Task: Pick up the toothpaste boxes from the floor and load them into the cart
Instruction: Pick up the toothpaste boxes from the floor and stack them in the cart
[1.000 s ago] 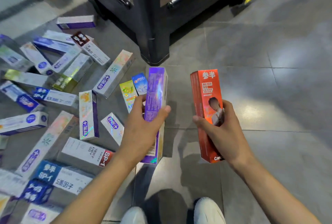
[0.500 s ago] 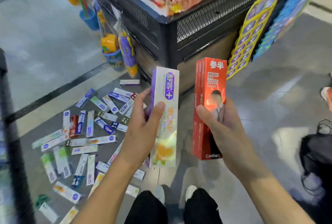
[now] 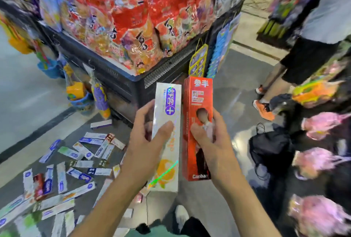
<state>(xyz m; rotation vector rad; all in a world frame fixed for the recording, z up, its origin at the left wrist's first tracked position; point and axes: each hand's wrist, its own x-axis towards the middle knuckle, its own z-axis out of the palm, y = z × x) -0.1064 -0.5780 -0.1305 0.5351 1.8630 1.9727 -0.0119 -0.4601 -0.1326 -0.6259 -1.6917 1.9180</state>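
Observation:
My left hand [image 3: 145,141] grips a white holographic toothpaste box [image 3: 167,138] with a purple logo and an orange picture, held upright. Right beside it, my right hand [image 3: 210,141] grips a red toothpaste box [image 3: 197,103], also upright. The two boxes nearly touch, side by side at chest height. Several more toothpaste boxes [image 3: 76,168] lie scattered on the grey floor at lower left. No cart is in view.
A black display bin [image 3: 121,82] heaped with red snack bags stands straight ahead. Toys hang on its left side. A person's legs with orange shoes [image 3: 264,109] stand at right, near a black bag [image 3: 269,145]. Pink packaged goods [image 3: 319,162] fill the right edge.
I have risen from a crouch, so the floor boxes look farther away. Both hands kept their boxes and brought them closer together. The view has swung up and right.

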